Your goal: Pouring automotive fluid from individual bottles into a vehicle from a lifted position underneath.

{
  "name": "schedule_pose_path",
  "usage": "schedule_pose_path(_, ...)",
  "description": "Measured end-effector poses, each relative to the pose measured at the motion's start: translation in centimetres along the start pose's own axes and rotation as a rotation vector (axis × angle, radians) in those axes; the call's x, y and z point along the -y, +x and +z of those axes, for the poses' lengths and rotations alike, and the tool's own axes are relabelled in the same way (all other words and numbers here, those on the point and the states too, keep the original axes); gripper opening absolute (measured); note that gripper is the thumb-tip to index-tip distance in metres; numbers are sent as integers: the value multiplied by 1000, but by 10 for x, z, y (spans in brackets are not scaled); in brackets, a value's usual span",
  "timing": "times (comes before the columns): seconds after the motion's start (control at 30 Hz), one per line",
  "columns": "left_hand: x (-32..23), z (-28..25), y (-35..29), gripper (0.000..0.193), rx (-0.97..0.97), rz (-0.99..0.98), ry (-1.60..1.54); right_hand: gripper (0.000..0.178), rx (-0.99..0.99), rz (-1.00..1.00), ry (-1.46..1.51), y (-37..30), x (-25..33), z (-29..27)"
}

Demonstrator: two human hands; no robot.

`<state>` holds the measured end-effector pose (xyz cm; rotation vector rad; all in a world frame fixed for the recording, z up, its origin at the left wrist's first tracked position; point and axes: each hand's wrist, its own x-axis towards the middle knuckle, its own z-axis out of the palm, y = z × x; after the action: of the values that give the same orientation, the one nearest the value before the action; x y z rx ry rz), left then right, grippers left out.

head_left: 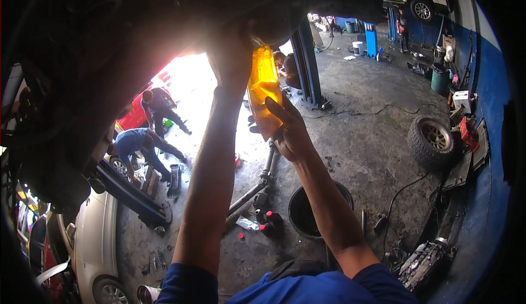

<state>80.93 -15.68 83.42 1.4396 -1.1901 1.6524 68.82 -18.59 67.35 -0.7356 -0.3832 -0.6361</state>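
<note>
A clear plastic bottle (264, 76) of glowing amber liquid is raised against the dark underside of a vehicle (192, 2). My right hand (289, 128) is closed around its lower part from the right. Beside the bottle's upper end, my left hand (233, 52) reaches up to the underside. Shadow and glare hide the left fingers, so what they touch does not show. Where the bottle's top meets the parts above is also too dark to make out.
Below me stand a black tub (301, 211), dark bottles with red caps (269, 223) and a long metal shaft (249, 197). Lift posts (307, 65) rise nearby. Two people (134, 142) bend over at left, near a beige car (98, 238). A wheel (433, 139) lies right.
</note>
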Motion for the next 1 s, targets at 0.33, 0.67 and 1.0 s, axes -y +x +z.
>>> schedule_pose_path(0.33,11,12,6,30,29,-229,-43,61,-30,5,-91,-3,6,5)
schedule_pose_path(0.67,-13,-10,-4,31,247,-243,-82,57,-8,22,-22,-1,7,-2)
schedule_pose_path(1.0,4,-3,-3,30,-19,-286,-255,61,11,10,-90,-6,6,13)
